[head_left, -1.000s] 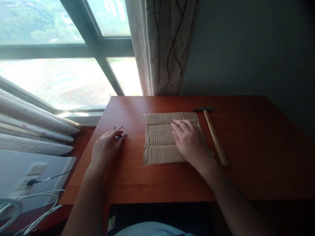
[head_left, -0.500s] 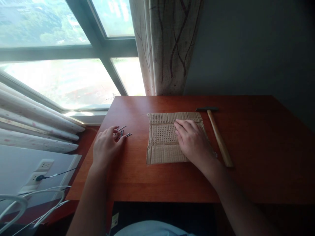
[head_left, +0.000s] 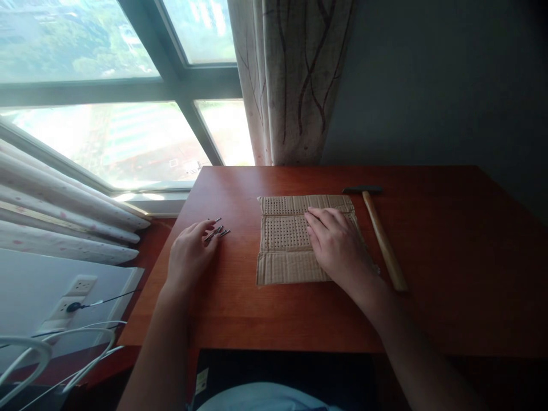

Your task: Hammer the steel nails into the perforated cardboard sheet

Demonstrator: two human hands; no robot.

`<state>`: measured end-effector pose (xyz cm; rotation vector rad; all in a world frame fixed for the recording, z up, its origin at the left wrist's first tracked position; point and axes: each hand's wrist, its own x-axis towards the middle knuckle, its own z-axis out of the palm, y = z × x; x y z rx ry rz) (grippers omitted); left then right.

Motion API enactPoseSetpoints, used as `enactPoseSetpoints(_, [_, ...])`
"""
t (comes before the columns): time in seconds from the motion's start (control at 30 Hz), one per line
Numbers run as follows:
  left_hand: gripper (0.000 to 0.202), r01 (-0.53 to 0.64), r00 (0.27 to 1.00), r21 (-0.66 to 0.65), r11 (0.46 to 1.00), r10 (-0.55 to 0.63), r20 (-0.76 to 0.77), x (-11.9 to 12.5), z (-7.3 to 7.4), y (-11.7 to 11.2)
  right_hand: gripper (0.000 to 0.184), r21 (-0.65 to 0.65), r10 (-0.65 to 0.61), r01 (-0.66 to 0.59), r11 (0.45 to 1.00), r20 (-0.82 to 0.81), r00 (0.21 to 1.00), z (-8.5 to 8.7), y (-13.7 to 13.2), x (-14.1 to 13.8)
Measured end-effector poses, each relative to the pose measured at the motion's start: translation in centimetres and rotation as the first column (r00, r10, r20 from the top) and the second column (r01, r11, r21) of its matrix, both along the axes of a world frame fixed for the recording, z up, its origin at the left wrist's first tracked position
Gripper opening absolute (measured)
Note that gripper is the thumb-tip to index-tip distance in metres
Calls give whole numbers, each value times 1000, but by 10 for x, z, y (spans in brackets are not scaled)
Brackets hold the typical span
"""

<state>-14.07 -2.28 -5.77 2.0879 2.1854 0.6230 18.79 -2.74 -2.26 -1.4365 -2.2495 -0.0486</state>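
My left hand [head_left: 190,251] is at the left of the wooden table, thumb and fingers apart around a small loose pile of dark metal nails [head_left: 220,230]. Some nails are partly hidden by the fingers, and no nail is clearly gripped. My right hand [head_left: 336,237] lies palm down on the right half of a creased cardboard sheet [head_left: 291,268], fingers stretched forward. Rows of small holes dot the sheet's upper and middle panels. Just right of that hand, a hammer [head_left: 385,245] with a wooden handle lies with its metal head toward the back.
The reddish wooden table [head_left: 240,319] runs up to a patterned curtain [head_left: 295,85] and a window [head_left: 107,142]. Low on the left are a wall socket [head_left: 64,308] with a plugged-in black cord and looped white cables [head_left: 98,337].
My left fingers have shifted slightly among the nails, and the nails lie a little differently. My right hand stays on the cardboard. The view has moved slightly.
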Motion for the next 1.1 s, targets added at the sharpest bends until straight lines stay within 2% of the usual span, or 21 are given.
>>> enactPoseSetpoints(0.13, [36,-79,995,21,997,80,-54,-6,9,6,39,-4,5,-5,1000,-7,1000,-1,1,0])
enactPoseSetpoints(0.33, [37,-166,984,-139,976,173,39,-14,15,24,38,-5,10,-10,1000,-27,1000,-2,1,0])
enactPoseSetpoints(0.47, [40,-102,989,-128,987,114,90,-14,9,28,38,-1,8,-8,1000,-20,1000,-1,0,0])
enactPoseSetpoints(0.73, [44,9,978,-85,996,9,210,-12,-1,20,39,-18,4,-4,1000,-17,1000,-1,0,0])
enactPoseSetpoints(0.9, [45,58,976,-109,992,-34,215,-9,-4,14,39,-13,1,-2,1000,-12,1000,-1,0,0])
enactPoseSetpoints(1.1, [35,158,971,-79,984,-140,194,-5,-7,8,39,-9,0,0,1000,-10,1000,-1,0,0])
